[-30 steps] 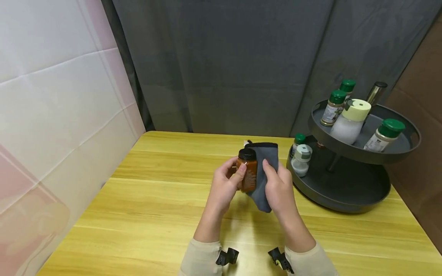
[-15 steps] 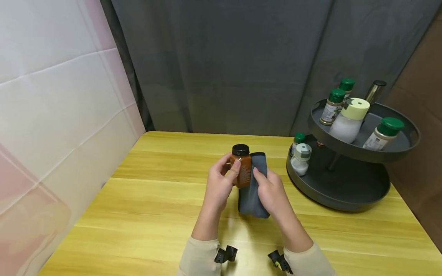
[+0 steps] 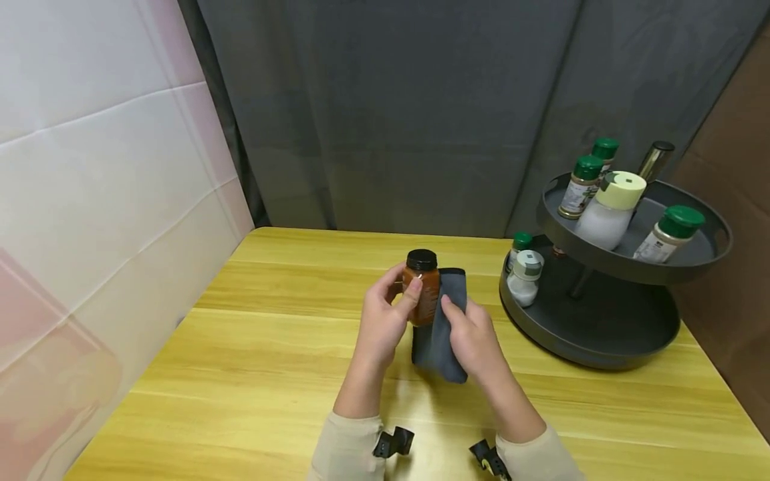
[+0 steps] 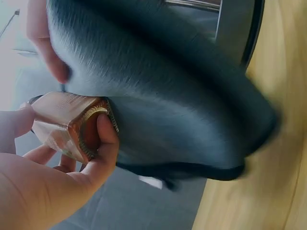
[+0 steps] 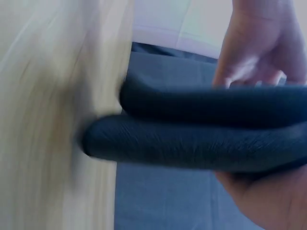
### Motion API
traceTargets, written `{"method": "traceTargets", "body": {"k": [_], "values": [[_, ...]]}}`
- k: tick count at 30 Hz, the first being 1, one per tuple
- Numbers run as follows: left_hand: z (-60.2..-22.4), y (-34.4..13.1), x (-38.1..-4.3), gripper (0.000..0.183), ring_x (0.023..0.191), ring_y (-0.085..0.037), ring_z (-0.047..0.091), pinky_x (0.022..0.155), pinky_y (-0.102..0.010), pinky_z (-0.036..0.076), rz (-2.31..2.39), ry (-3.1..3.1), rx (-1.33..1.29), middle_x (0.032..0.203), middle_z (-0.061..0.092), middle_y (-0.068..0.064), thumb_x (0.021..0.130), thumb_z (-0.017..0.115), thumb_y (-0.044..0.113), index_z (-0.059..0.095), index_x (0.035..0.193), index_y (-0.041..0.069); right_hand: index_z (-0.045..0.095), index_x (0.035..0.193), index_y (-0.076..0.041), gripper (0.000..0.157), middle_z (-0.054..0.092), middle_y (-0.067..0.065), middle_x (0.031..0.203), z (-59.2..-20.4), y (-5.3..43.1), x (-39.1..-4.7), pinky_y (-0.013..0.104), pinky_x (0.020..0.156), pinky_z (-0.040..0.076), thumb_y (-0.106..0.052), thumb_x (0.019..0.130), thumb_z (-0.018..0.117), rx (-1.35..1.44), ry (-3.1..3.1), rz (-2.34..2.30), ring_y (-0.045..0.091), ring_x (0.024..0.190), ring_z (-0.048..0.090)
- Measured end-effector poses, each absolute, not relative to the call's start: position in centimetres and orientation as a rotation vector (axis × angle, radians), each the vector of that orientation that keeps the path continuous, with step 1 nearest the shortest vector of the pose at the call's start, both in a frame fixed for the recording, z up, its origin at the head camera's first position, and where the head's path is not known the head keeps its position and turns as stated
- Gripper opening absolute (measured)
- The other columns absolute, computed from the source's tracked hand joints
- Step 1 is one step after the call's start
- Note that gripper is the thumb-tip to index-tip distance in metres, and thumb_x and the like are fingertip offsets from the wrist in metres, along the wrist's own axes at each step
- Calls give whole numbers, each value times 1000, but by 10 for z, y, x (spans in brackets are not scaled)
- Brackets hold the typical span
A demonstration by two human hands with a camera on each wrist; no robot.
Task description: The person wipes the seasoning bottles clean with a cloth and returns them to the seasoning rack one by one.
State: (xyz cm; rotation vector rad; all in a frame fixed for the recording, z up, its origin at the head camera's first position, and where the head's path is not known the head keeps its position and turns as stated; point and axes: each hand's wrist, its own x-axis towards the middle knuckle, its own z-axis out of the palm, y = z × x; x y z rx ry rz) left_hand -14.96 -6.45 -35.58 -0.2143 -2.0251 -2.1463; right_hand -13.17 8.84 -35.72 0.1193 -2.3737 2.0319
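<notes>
In the head view my left hand [image 3: 380,327] grips a small spice jar [image 3: 428,299] with reddish-brown contents and a black lid, held upright above the table. My right hand [image 3: 474,339] pinches a folded grey cloth [image 3: 440,354] with dark edging, thumb on the near side. The cloth lies against the jar's right side, and its lower part hangs down. From the left wrist, the jar's base [image 4: 91,132] faces the camera, with fingers wrapped around its body. The right wrist view has the doubled cloth [image 5: 192,148] covering much of the right hand [image 5: 276,201].
A dark two-tier round rack [image 3: 601,357] stands at the right of the wooden table [image 3: 271,374]. Its upper tier [image 3: 637,270] bears several green-capped bottles and a yellow-capped shaker [image 3: 610,210]. A white-filled shaker [image 3: 525,280] sits on the lower tier. A grey curtain [image 3: 385,120] hangs behind.
Both hands have shifted slightly left with the jar and cloth. The cloth's top edge has dropped below the jar's lid, and more cloth hangs beneath. The jar has turned a little.
</notes>
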Motion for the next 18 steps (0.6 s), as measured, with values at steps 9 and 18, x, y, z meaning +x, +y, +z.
{"method": "traceTargets", "body": {"k": [9,18], "values": [[-352,-62,-150,35,104,-19,62,73,-27,56,-2202,-2020,-237,124,67,-19,106,66,14,67,139,4,63,128,-1,37,71,22,114,-335,91,-128,27,83,57,-29,115,41,222,-2190,2019,18,95,70],[-348,-66,-151,35,105,-21,61,75,-29,54,-2173,-2028,-213,124,67,-18,106,65,16,66,139,5,64,131,-2,39,72,20,118,-344,86,-126,27,85,56,-30,115,41,137,-2324,2053,20,99,70]]}}
